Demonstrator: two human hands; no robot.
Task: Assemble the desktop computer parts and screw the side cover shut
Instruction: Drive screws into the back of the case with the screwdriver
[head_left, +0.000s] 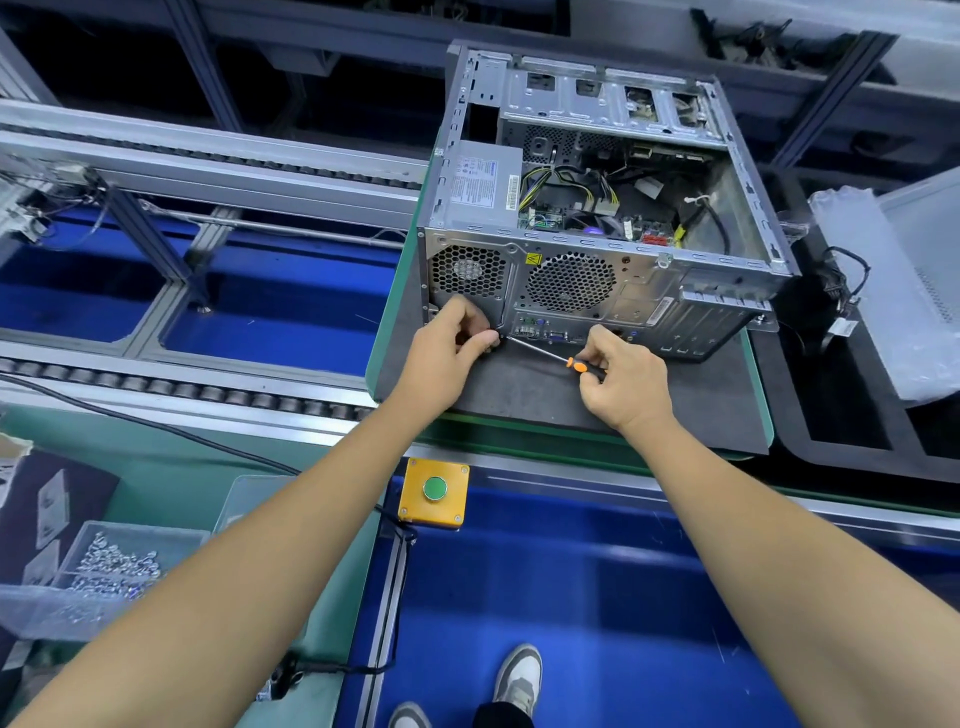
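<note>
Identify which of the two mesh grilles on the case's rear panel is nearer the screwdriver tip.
The left grille, the hexagonal mesh over the power supply. The screwdriver tip sits just below its lower right corner, by the left hand; the round fan grille lies farther right.

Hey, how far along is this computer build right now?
Done: power supply and cabled board sit inside the case. In hand: the right hand holds a screwdriver, tip at the rear panel's lower left corner, where the left hand pinches. Left: the case is open on top, no side cover fitted.
</note>
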